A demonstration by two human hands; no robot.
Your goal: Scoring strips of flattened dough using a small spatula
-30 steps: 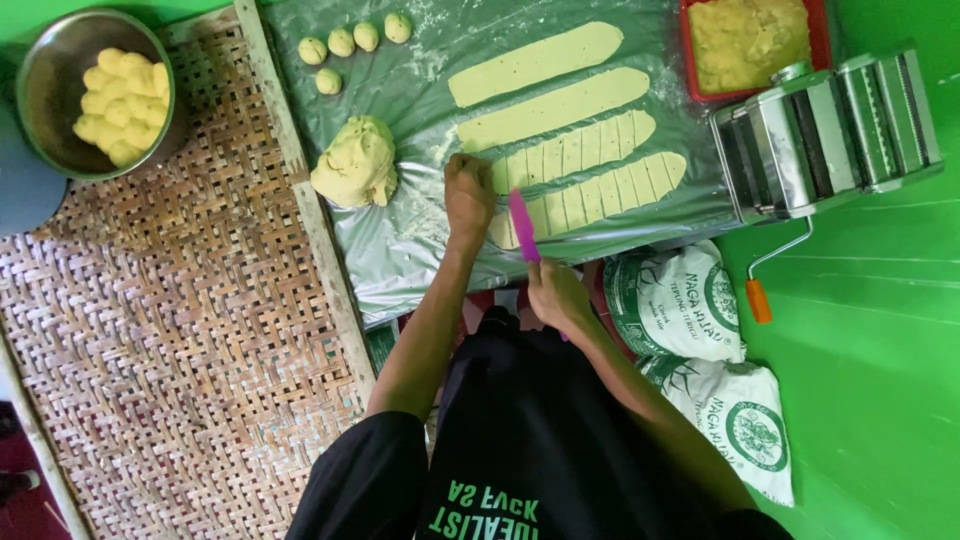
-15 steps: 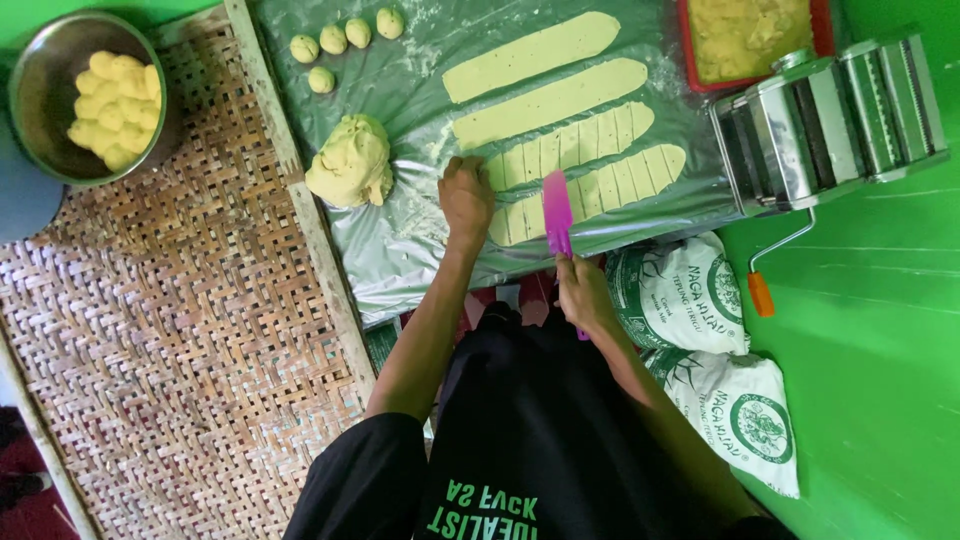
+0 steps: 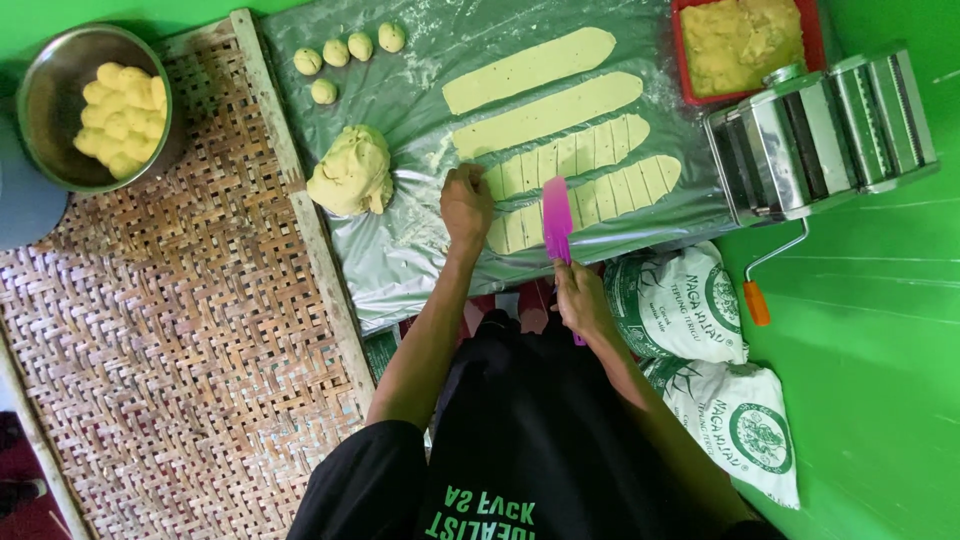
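Floured foil sheet [image 3: 400,250] — left hand [image 3: 466,203] pressing dough strip [image 3: 590,195], right hand [image 3: 580,298] gripping pink cutter [image 3: 556,218].

I see a pink plastic knife [image 3: 556,219] upright across the nearest dough strip [image 3: 590,196]. That pale yellow strip lies flat on the silver sheet [image 3: 400,250], scored into short pieces.

Dough strips [image 3: 560,135] lie between mat [image 3: 170,330] and roller [image 3: 820,135].

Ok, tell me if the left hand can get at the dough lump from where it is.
Probably yes. The left hand rests on the near strip's end, and the dough lump sits just beside it on the foil sheet, with only bare floured foil between. The right hand holds the pink knife on the other side.
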